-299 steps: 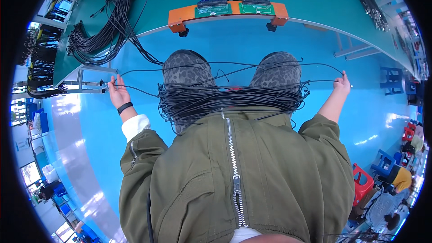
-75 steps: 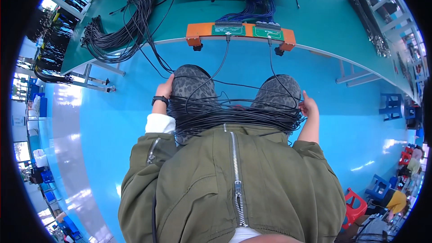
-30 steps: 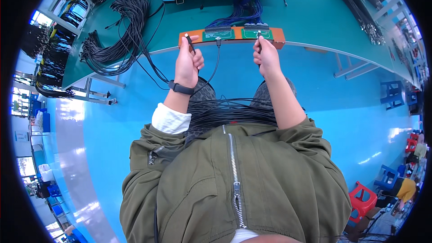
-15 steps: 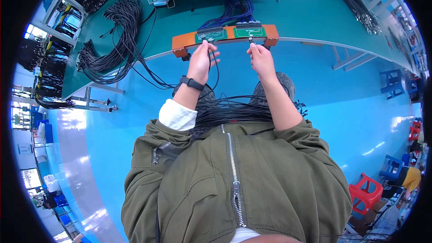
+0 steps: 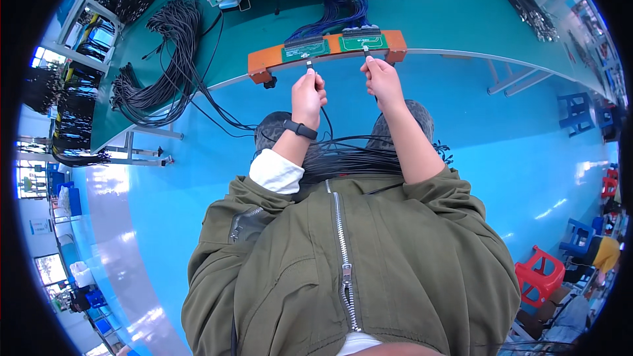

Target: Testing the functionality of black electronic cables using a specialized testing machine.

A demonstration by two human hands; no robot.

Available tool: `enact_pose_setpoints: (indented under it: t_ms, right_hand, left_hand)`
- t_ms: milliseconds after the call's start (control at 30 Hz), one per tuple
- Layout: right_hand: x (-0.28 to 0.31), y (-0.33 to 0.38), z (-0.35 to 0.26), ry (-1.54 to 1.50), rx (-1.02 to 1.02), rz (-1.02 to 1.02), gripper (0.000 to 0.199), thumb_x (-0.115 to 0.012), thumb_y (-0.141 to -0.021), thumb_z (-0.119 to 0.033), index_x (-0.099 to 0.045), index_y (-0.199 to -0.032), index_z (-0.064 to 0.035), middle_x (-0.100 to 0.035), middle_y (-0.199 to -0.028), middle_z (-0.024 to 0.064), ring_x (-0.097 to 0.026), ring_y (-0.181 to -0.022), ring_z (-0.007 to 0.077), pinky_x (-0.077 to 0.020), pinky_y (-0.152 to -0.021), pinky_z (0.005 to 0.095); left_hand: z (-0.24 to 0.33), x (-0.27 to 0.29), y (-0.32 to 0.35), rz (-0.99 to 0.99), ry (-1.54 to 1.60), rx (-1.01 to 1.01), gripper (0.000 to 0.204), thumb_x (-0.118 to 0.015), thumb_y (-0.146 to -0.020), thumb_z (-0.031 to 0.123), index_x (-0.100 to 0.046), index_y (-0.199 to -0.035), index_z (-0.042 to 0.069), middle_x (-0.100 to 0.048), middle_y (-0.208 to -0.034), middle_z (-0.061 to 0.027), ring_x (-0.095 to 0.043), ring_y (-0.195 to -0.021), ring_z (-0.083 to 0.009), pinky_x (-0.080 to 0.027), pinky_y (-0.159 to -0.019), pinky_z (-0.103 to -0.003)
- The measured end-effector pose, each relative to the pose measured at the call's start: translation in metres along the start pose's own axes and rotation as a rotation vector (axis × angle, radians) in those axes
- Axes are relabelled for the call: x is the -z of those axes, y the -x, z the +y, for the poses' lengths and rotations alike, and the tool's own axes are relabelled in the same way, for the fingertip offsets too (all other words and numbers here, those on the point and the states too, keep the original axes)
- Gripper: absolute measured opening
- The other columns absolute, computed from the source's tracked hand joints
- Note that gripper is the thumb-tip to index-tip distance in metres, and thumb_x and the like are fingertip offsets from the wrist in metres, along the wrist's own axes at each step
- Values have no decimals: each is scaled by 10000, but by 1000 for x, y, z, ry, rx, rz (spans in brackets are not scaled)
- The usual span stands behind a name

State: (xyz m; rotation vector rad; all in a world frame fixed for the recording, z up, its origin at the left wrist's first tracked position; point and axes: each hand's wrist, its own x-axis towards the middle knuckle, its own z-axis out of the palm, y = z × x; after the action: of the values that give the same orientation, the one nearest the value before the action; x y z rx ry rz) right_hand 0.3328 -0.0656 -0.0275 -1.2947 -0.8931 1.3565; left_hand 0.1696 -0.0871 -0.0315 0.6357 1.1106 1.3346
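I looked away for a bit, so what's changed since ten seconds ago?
The left hand and right hand moved inward and forward from wide apart. Left now pinches a black cable plug close to the left green circuit board; right holds another black plug at the right green circuit board. The thin black cable bundle stays across the grey spotted trousers, the orange bar on the green table's edge.

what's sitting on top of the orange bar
Two green circuit boards sit side by side on the orange bar, with dark connectors along their back edges and blue wires behind. What lies directly beneath the boards is hidden.
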Motion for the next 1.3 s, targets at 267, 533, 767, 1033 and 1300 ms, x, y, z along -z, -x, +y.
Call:
enact_pose_setpoints:
  t_ms: [267,533,767,1033,1300]
  right_hand:
    - [-1,-1,3,-56,7,18,288,-427,-953,-242,-537,-761,-58,-394,-611,-26,-302,-446,35,-237,-385,187]
    - [-1,-1,3,-63,3,-17,286,-428,-953,-241,-530,-756,-60,-392,-610,-27,-297,-442,35,-228,-381,189]
    - [-4,-1,4,-105,-22,-10,273,-428,-951,-235,-529,-767,-60,-398,-618,-24,-304,-444,37,-236,-383,193]
    - [-19,4,-15,-268,-149,70,262,-433,-949,-223,-533,-775,-55,-424,-638,-13,-326,-459,47,-268,-402,201]
    - [-8,-1,-14,-120,-140,-19,284,-425,-951,-250,-560,-821,-36,-474,-682,6,-391,-511,69,-337,-465,206]
  left_hand:
    - [3,5,-11,-59,-7,12,302,-379,-969,250,-481,-743,78,-445,-681,-13,-315,-481,-58,-248,-414,-195]
    - [1,7,-13,-53,2,13,331,-353,-978,262,-484,-737,77,-428,-665,-11,-319,-490,-70,-264,-426,-206]
    - [1,7,-14,-32,-16,1,325,-359,-976,258,-490,-742,74,-438,-673,-15,-323,-486,-70,-268,-419,-206]
    - [5,12,-14,-90,21,22,330,-351,-978,255,-491,-744,69,-440,-669,-21,-326,-484,-71,-275,-410,-208]
    - [9,11,-15,-82,-37,37,341,-354,-976,257,-487,-728,66,-448,-662,-28,-333,-479,-74,-283,-407,-209]
